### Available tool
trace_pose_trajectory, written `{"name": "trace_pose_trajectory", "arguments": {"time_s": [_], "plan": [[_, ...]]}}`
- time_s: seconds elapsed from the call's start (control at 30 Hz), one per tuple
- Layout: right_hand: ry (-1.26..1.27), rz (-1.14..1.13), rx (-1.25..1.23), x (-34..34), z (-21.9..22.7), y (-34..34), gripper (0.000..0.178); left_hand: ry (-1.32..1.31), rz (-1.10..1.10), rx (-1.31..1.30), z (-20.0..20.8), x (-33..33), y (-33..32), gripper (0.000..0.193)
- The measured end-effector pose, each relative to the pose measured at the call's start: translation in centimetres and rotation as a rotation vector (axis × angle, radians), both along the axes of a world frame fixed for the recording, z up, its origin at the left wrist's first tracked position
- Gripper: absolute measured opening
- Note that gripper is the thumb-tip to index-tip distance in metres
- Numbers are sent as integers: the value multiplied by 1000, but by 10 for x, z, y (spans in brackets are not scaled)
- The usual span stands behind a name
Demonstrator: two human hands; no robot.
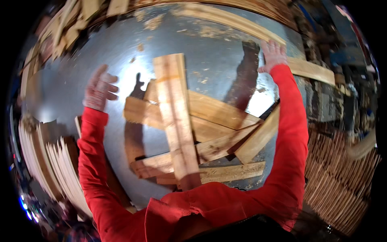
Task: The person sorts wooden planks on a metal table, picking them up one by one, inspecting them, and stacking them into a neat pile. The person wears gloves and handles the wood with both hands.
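Note:
My left hand [100, 88], in a pale work glove, is raised over the left side of the grey metal table [117, 48]. Its fingers are apart and hold nothing. On the far right, my gloved right hand [275, 55] stretches out with fingers spread, at the near end of a long pale board [238, 23]. Whether the fingertips touch that board I cannot tell. Between my arms a knotty wooden board [173, 109] lies lengthwise, pointing at my body, across several crossed boards [217, 111]. A shorter board [260, 137] lies slanted beside my right forearm.
Upright stacks of thin boards [60, 161] stand at the left, and a dense stack of slats [342, 177] at the lower right. More wood pieces [76, 24] pile up at the far left. Shavings [209, 30] lie scattered on the tabletop. Another board [312, 70] sits beyond my right wrist.

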State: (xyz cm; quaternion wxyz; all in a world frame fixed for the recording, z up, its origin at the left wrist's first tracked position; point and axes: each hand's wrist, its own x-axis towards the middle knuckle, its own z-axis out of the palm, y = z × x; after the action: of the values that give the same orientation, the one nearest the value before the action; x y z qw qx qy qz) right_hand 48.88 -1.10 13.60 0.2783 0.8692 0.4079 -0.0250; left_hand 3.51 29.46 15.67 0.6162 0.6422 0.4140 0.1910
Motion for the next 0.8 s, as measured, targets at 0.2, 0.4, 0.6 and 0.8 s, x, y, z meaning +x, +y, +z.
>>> {"name": "trace_pose_trajectory", "arguments": {"time_s": [0.2, 0.4, 0.6, 0.8], "plan": [[236, -58, 22, 74, -45, -24, 98, -56, -339, -128, -44, 130, -138, 61], [407, 27, -97, -5, -4, -22, 50, -94, -252, -443, -45, 186, -192, 57], [1014, 1244, 77, -165, 33, 0, 46, -330, -155, -1339, -104, 193, -201, 90], [534, 606, 862, -58, 15, 50, 65, -989, -443, -1480, -100, 154, -177, 57]]}}
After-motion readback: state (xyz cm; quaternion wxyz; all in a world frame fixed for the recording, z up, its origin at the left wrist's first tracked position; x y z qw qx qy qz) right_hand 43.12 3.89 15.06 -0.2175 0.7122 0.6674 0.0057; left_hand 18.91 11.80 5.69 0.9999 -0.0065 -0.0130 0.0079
